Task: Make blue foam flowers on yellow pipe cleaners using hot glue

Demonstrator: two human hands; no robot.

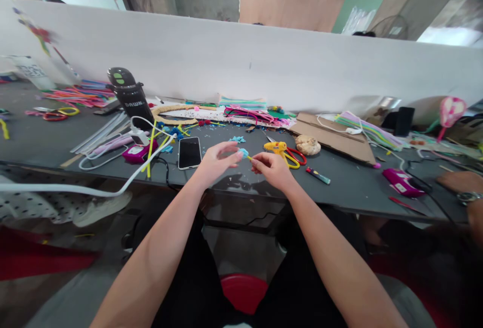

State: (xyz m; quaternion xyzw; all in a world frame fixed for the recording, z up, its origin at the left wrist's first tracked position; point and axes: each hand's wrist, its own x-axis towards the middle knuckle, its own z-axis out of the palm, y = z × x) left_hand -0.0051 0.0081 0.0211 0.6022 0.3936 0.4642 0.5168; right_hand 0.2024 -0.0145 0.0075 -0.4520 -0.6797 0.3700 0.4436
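Above the desk's front part, my right hand (272,169) pinches a thin yellow pipe cleaner stem (249,158) between thumb and fingers. At the stem's left end sits a small light-blue fuzzy piece (244,153), like a flower head. The thumb and fingertips of my left hand (216,163) close on that blue piece from the left, its other fingers loosely curved. Another light-blue fuzzy piece (237,139) lies on the desk just beyond. Right of my hands are a yellow glue gun (277,147) and scissors (294,159) with red and yellow handles.
A phone (189,153) lies left of my hands, near a black bottle (130,94), yellow pipe cleaners (150,154) and a white cable (113,192). Rightward are a lighter (318,175), cardboard (335,139) and a purple power block (403,182). Another person's hand (458,181) rests far right.
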